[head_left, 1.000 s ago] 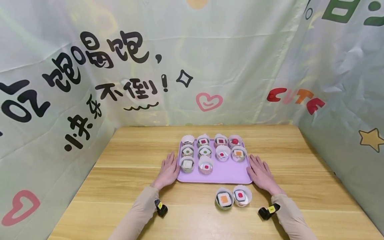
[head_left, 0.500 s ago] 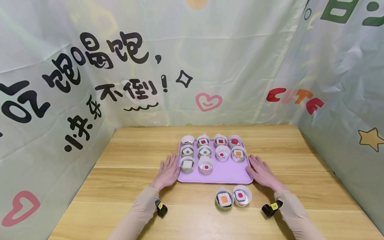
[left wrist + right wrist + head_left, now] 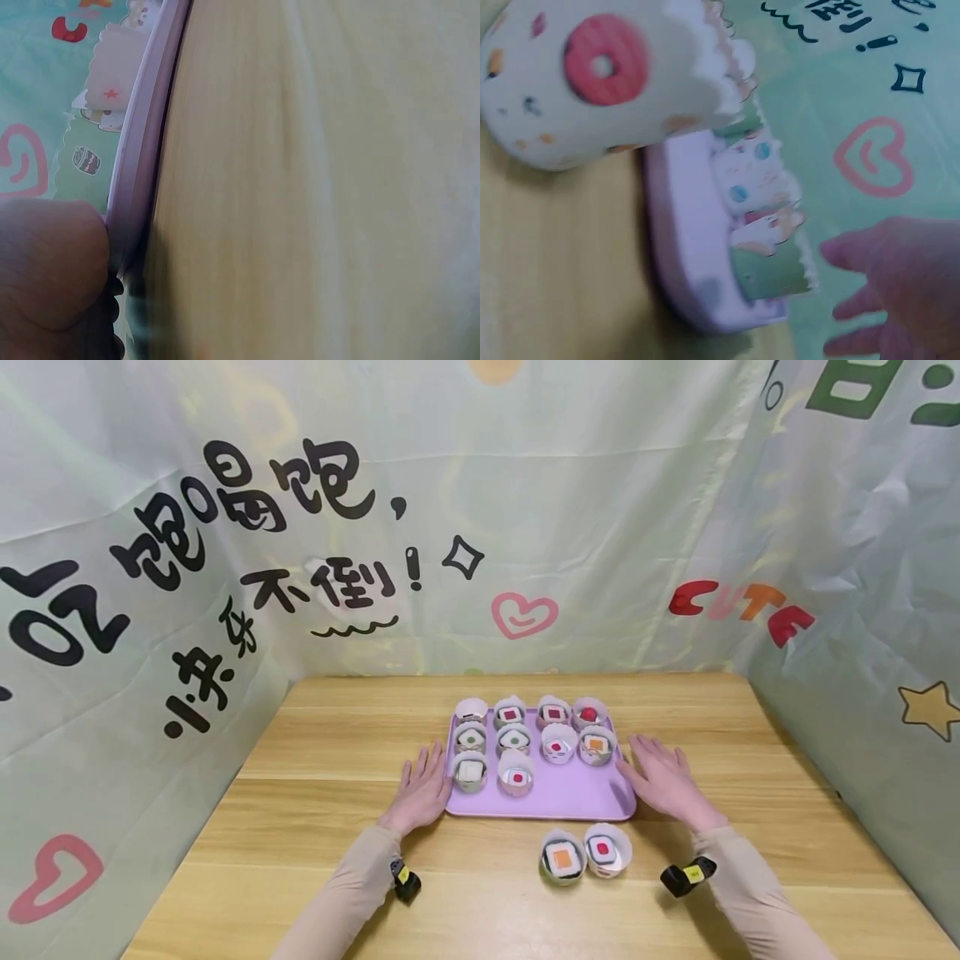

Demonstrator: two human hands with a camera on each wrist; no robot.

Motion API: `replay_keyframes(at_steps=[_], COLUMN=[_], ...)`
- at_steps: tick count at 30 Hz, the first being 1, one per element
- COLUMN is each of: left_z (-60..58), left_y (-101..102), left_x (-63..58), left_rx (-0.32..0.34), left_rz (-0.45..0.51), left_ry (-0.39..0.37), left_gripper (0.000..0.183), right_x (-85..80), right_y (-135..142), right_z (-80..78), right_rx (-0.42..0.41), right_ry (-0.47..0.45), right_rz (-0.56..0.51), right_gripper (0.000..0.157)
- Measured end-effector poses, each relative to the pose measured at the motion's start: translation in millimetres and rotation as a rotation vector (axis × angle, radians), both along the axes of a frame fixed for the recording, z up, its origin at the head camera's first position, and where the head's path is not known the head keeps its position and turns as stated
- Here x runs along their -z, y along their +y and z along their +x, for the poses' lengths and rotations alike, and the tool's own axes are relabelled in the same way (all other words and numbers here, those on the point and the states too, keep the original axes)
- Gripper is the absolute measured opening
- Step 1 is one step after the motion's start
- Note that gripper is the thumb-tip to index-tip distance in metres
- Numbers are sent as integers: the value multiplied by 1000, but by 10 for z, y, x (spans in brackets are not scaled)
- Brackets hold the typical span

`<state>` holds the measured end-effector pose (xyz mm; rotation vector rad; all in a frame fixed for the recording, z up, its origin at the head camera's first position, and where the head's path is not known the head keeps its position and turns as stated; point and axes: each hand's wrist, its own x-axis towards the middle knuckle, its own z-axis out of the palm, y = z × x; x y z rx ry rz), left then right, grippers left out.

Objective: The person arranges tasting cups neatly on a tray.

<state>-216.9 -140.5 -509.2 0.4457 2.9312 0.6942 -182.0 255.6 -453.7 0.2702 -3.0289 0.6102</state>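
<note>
A lilac tray (image 3: 573,797) lies on the wooden table, bearing several small paper cups with sushi-like pieces inside. My left hand (image 3: 417,789) rests flat beside the tray's left edge, fingers straight, thumb side against the rim; the left wrist view shows part of this hand (image 3: 49,270) by the tray rim (image 3: 142,135). At the right edge is my right hand (image 3: 666,783), fingers extended, its thumb over the rim; contact is unclear. In front of the tray stand two more cups: one with an orange-centred piece (image 3: 562,860), one with a red-centred piece (image 3: 603,850).
A printed cloth (image 3: 570,510) encloses the table (image 3: 315,760) at the back and both sides. The tray's cups fill its back and left parts, while its front right shows bare surface. In the right wrist view, a donut-printed cup (image 3: 675,67) looms close.
My right hand has shifted slightly right and toward me, its fingers now more angled and its wrist farther right. The left hand, tray and cups keep their places.
</note>
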Motion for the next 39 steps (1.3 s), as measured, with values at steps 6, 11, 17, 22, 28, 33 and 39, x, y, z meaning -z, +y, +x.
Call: replay_keyframes(at_steps=[6, 11, 17, 22, 28, 33, 39], left_z=[3, 19, 24, 10, 28, 16, 9], left_y=[7, 10, 12, 11, 14, 11, 18], left_x=[-39, -70, -83, -70, -92, -57, -42], left_rx=[4, -2, -1, 1, -1, 4, 4], left_rz=[-9, -50, -53, -36, -38, -24, -9], left_ry=[-2, -10, -8, -8, -15, -2, -1], left_gripper=[60, 59, 59, 60, 60, 59, 60], right_x=[-205, -323, -376, -366, -343, -318, -294], right_y=[-120, -315, -527, -656, -742, -785, -858], right_z=[71, 167, 302, 379, 413, 411, 416], right_rx=[-5, -164, -402, -597, -723, -781, -809], right_ry=[-51, -1, 15, -43, -82, -84, -59], right_rz=[26, 33, 79, 101, 92, 112, 188], right_gripper=[68, 64, 63, 69, 75, 83, 77])
